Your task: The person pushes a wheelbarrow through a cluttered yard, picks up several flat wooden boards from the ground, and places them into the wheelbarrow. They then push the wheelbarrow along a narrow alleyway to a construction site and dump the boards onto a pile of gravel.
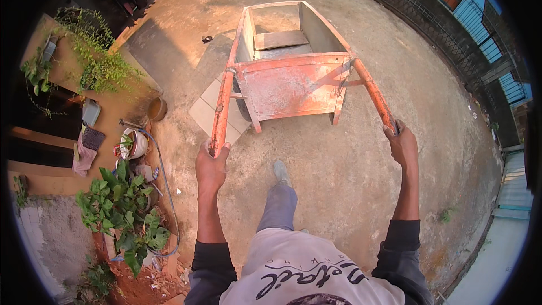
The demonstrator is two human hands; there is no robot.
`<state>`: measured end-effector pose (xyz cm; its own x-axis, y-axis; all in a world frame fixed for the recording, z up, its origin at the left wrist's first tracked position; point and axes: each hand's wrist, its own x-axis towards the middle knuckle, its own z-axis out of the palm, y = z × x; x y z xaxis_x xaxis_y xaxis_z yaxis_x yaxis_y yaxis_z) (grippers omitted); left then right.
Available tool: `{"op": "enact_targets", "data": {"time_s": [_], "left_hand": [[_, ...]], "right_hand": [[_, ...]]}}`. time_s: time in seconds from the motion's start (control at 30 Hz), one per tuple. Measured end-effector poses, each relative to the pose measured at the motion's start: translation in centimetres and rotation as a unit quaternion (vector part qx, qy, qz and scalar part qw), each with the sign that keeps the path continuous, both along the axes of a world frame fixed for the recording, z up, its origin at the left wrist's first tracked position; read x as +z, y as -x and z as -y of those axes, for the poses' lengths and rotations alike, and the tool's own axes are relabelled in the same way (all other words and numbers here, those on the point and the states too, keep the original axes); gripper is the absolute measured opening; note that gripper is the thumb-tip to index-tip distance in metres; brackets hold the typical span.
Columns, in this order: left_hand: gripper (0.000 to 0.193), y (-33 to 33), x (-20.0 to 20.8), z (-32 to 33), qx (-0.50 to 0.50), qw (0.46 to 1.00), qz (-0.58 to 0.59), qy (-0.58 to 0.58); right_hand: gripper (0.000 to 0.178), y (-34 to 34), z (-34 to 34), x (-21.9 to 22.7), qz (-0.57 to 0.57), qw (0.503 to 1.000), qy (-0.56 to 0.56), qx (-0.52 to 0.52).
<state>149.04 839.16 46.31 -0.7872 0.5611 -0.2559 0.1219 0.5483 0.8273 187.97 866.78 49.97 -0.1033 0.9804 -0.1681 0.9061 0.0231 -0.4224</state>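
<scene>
In front of me stands a worn orange-red handcart (291, 87) with a deep box body and faded, scratched paint. My left hand (212, 164) is closed round the end of its left handle (222, 110). The right handle (374, 91) ends in the grip of my right hand (402, 142). Inside the box lies a flat board (280, 40), tilted against the floor of the cart. Part of a dark wheel (243, 107) shows behind the left handle; the rest is hidden by the body.
Potted leafy plants (121, 209), a blue hose (165, 178), a white pot (134, 143) and a brown bucket (157, 109) line the left side. Pale tiles (206, 114) lie beside the cart on the concrete ground (350, 192). A fenced wall (435, 20) curves along the right.
</scene>
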Motion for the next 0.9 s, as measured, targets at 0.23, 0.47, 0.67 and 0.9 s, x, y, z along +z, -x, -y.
{"op": "enact_targets", "data": {"time_s": [0.23, 0.47, 0.67, 0.9], "left_hand": [[0.06, 9.6, -1.4, -14.4, 0.009, 0.998, -0.046, 0.041], [0.061, 21.2, -6.2, -27.5, -0.004, 0.994, -0.109, 0.0], [0.057, 25.2, -2.6, -40.6, 0.01, 0.997, -0.044, 0.059], [0.053, 36.1, -3.4, -53.3, 0.08, 0.992, -0.071, 0.072]], "right_hand": [[0.053, 8.8, -14.2, -0.5, 0.019, 1.0, -0.015, 0.01], [0.053, 19.1, -28.7, -0.1, 0.003, 1.0, -0.01, 0.006], [0.053, 24.9, -41.0, -2.0, -0.021, 0.999, -0.023, 0.002], [0.046, 37.2, -56.9, -2.5, -0.032, 0.997, -0.03, 0.059]]}}
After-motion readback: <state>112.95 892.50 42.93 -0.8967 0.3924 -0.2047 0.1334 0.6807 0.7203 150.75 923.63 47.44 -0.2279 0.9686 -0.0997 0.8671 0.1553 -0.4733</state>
